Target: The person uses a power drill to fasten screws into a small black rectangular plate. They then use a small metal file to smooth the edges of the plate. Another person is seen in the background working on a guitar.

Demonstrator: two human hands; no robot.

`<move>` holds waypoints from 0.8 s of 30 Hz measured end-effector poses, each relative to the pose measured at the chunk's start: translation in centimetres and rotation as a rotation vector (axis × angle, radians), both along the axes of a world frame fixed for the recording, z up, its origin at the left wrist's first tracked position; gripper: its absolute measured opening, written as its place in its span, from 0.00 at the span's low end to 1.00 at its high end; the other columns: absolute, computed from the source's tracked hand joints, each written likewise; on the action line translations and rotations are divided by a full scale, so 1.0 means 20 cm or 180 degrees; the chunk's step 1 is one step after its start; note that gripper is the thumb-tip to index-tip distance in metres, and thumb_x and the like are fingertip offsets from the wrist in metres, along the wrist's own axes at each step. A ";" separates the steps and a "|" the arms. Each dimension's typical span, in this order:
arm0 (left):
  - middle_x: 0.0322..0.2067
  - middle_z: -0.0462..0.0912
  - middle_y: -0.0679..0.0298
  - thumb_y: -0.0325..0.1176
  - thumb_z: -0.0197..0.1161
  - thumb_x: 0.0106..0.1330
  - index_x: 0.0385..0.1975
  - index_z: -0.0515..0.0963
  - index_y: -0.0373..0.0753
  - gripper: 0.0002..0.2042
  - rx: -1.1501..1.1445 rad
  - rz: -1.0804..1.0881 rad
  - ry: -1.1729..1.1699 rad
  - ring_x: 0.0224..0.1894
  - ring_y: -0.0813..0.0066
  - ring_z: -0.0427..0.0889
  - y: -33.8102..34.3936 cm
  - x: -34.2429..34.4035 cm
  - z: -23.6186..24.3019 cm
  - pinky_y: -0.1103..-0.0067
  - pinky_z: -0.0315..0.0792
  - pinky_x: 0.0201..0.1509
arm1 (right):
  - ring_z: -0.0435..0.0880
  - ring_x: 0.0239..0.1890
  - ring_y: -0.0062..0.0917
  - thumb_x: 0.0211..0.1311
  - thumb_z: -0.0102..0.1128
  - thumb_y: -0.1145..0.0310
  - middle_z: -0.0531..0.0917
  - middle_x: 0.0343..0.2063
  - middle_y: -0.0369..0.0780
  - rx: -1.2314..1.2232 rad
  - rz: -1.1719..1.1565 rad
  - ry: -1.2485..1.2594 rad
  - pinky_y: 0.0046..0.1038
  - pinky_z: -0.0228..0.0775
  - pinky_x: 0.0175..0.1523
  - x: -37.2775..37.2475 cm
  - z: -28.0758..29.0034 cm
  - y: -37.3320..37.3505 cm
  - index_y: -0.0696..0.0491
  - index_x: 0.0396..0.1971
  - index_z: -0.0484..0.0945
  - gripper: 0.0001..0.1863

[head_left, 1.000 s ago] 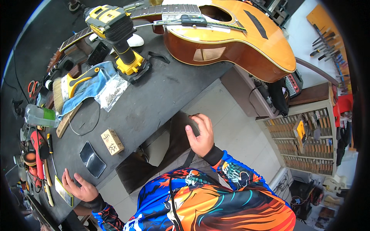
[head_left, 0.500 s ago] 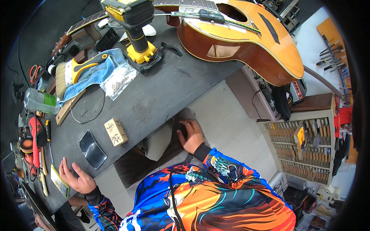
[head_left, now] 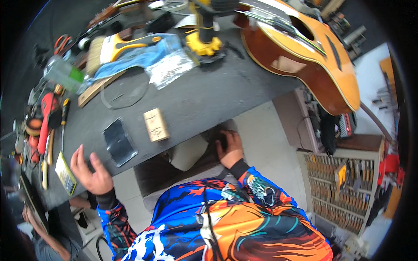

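Note:
My left hand is held at the near left edge of the dark workbench, fingers apart and nothing in them. Just left of it lies a flat yellow-edged packet. Beyond its fingertips, to the right, is a dark glossy rectangular sheet. A small wooden block with dark markings sits to the right of that sheet. My right hand rests below the bench edge on my dark-clothed leg, its fingers spread and empty.
An acoustic guitar lies far right, a caliper on it. Near it stands a yellow-black power tool. A wide brush, blue cloth and clear bottle lie left. A tool rack stands right; another person is lower left.
The view has swung, so the bench things appear farther right and higher. More of the other person shows at lower left. Both my hands keep about the same places and stay empty.

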State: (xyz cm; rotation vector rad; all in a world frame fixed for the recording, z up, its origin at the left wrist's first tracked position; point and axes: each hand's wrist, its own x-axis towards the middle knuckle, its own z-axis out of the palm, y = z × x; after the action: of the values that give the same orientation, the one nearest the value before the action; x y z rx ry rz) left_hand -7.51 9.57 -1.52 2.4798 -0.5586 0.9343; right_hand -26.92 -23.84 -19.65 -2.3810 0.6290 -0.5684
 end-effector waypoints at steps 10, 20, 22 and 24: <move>0.52 0.77 0.51 0.22 0.63 0.63 0.60 0.74 0.36 0.23 -0.0007 -0.0539 0.0478 0.53 0.56 0.78 0.02 0.04 0.08 0.69 0.71 0.59 | 0.74 0.57 0.48 0.60 0.63 0.70 0.76 0.53 0.51 -0.0032 0.0025 0.0111 0.41 0.67 0.64 -0.01 -0.05 0.00 0.56 0.56 0.74 0.23; 0.67 0.70 0.65 0.21 0.62 0.55 0.64 0.73 0.56 0.33 0.2706 -0.2098 0.0481 0.69 0.56 0.66 -0.17 0.23 0.51 0.62 0.66 0.68 | 0.72 0.58 0.50 0.59 0.63 0.70 0.74 0.54 0.53 -0.0006 0.0028 0.0147 0.42 0.66 0.65 -0.01 -0.04 0.00 0.56 0.57 0.73 0.24; 0.67 0.69 0.68 0.23 0.62 0.57 0.63 0.74 0.56 0.31 0.2849 -0.2311 0.0392 0.70 0.58 0.66 -0.20 0.26 0.51 0.61 0.64 0.70 | 0.72 0.58 0.50 0.58 0.63 0.71 0.74 0.54 0.53 0.0008 0.0027 0.0132 0.42 0.66 0.65 -0.01 -0.05 0.00 0.56 0.57 0.73 0.24; 0.68 0.69 0.70 0.25 0.63 0.57 0.62 0.74 0.56 0.29 0.3006 -0.2493 0.0332 0.71 0.59 0.65 -0.24 0.29 0.50 0.60 0.63 0.71 | 0.72 0.58 0.50 0.58 0.63 0.71 0.74 0.54 0.52 0.0028 0.0003 0.0129 0.42 0.66 0.65 -0.02 -0.05 -0.01 0.55 0.57 0.73 0.25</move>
State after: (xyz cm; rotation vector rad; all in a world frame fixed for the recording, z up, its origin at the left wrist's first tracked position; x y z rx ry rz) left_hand -1.79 4.82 8.45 2.5554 -2.1023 0.2099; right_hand -27.30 -23.95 -20.64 -2.3898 0.6468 -0.5172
